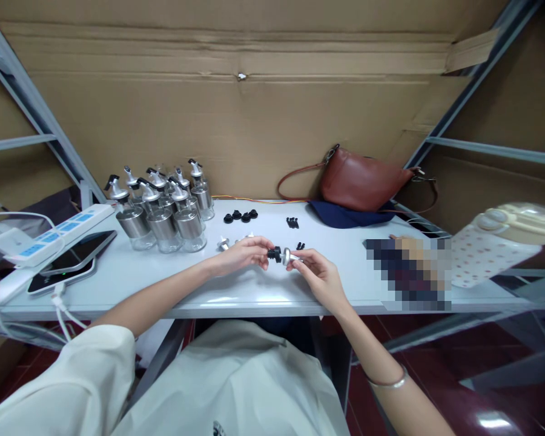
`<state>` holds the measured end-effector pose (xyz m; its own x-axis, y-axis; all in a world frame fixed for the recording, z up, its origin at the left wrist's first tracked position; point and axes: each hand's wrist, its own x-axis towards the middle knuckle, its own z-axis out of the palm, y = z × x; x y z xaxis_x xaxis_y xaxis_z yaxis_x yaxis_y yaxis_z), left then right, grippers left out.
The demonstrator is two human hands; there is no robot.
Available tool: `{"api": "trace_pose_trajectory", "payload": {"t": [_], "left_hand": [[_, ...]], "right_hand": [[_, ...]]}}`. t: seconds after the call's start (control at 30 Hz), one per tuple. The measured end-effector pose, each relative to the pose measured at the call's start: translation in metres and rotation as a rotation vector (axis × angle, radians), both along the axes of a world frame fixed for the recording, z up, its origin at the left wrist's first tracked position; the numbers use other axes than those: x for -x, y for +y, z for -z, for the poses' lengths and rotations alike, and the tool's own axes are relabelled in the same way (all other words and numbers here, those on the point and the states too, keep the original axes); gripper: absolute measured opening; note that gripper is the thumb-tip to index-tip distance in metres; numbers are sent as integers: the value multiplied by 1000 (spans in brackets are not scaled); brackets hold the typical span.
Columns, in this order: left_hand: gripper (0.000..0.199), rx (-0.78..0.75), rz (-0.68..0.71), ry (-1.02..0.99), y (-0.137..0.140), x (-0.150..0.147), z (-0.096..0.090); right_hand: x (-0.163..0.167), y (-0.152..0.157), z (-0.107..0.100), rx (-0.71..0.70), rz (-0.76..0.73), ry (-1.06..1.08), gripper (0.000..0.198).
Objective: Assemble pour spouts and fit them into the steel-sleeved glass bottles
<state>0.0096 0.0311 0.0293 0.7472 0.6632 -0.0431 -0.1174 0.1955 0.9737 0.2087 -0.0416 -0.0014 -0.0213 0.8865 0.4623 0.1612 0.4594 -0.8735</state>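
Stopper (pixel 275 254), black and ribbed, is pinched by the left hand (pixel 240 255) in the head view, above the table (pixel 254 303); the silver spout piece (pixel 286 257) is gripped by the right hand (pixel 320 278), end to end with it. For a good fit, both should probably be kept in one line and pressed evenly. At left, glass bottles (pixel 167 234) are topped with pourers (pixel 178 192); whether any liquid is contained cannot be told.

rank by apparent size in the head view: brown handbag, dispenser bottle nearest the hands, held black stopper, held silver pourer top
1. Brown handbag
2. Dispenser bottle
3. Black stopper and silver pourer top: too alike to rank, the latter partly covered
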Motion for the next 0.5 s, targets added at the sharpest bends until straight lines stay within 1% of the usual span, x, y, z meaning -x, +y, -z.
{"api": "trace_pose_trajectory", "payload": {"t": [0.1,0.23,0.3,0.4,0.5], "left_hand": [[28,-46,-4,25,-1,-1,0],[24,-245,-41,123,-6,-3,0],[24,-298,-62,119,-8,-4,0],[29,-299,-77,78,-11,-5,1],[34,-252,-61,63,-10,-6,1]], "right_hand": [[0,1,0,18,10,13,18],[-1,2,1,41,4,3,18],[-1,2,1,36,1,-18,18],[-2,2,2,1,13,-47,20],[-3,2,2,-66,48,-100,19]]}}
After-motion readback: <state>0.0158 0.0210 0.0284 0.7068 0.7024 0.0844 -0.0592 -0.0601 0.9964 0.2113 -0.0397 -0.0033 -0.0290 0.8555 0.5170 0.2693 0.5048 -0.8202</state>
